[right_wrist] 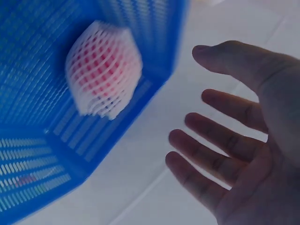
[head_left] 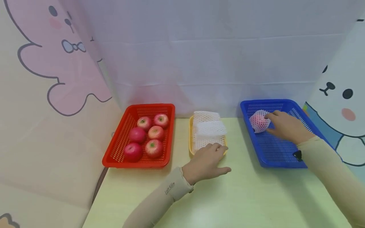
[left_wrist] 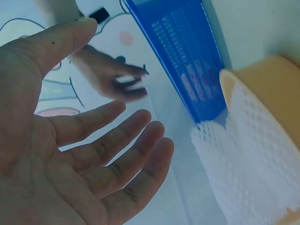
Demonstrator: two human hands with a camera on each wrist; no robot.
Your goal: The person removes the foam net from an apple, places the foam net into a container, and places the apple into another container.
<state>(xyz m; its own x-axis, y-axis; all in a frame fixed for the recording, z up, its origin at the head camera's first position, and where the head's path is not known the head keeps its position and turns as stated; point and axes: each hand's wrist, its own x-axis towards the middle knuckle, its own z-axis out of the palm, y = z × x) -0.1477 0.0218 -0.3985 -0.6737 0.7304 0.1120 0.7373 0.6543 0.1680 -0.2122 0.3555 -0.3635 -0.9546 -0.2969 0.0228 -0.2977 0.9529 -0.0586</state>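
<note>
We take the yellow tray at mid-counter as our landmark. The pale green counter carries three containers in a row in front of a white curtain backdrop.

Left of the yellow tray, well apart from it, stands the red basket with five bare red apples. Right of the tray stands the blue basket; in its far left corner lies one netted apple, wrapped in white foam mesh. The tray itself holds a stack of white foam nets.

Our right hand is over the blue basket, right of the tray. Its fingers are spread and relaxed and grip nothing. In the head view the fingertips look to be at or just beside the netted apple; the right wrist view shows a gap, so we cannot tell whether they touch.

Our left hand rests at the near edge of the tray, fingers straight and apart, holding nothing, fingertips at or just beside the nets.

Judgement: one wrapped apple is set down in the blue basket, and the step in hand looks like the release. The next move calls for one net from the tray and one bare apple from the red basket.
</note>
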